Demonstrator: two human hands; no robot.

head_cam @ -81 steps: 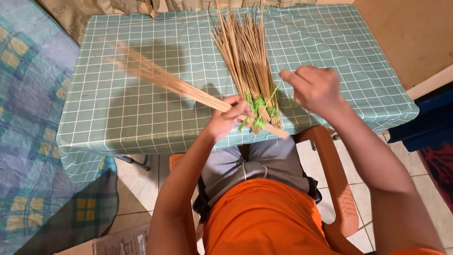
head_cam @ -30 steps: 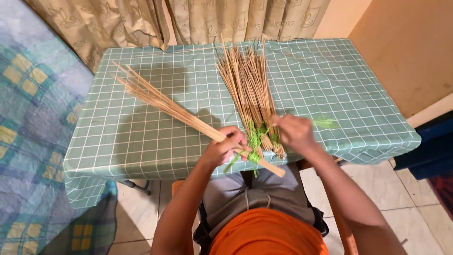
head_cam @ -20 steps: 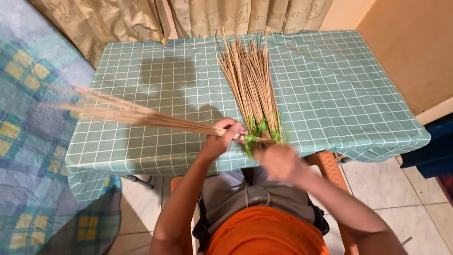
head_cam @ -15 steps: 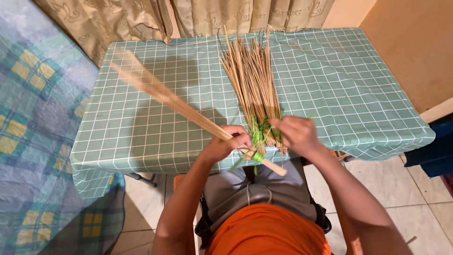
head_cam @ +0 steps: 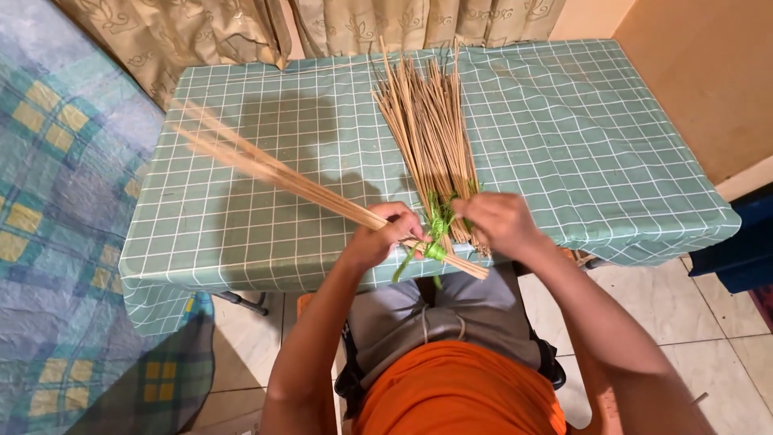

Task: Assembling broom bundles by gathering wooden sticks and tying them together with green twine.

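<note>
Both hands meet at the near edge of the table. My left hand (head_cam: 385,239) is closed around a small bunch of thin sticks (head_cam: 274,173) that angles away to the far left, blurred with motion. My right hand (head_cam: 501,225) is curled shut, its fingertips pinching the green strip (head_cam: 436,242) between the two bundles.

Half a second ago the right hand sat a little lower and further right, and the held sticks pointed much the same way; a moment earlier they swung nearly flat to the left. So the small bunch has come back alongside the big one, and the right hand has moved in onto the green strip, which I judge means the tying is under way.

From largest to smallest: the table (head_cam: 612,161) wears a smooth teal cloth with a white grid, draped over its edges. On it lies a big fan of pale, straight, dry sticks (head_cam: 423,121), gathered tight at my end and spread at the far end. The green strip is narrow, flat and glossy, looped around the gathered ends, with loose tails hanging over the table edge.
</note>
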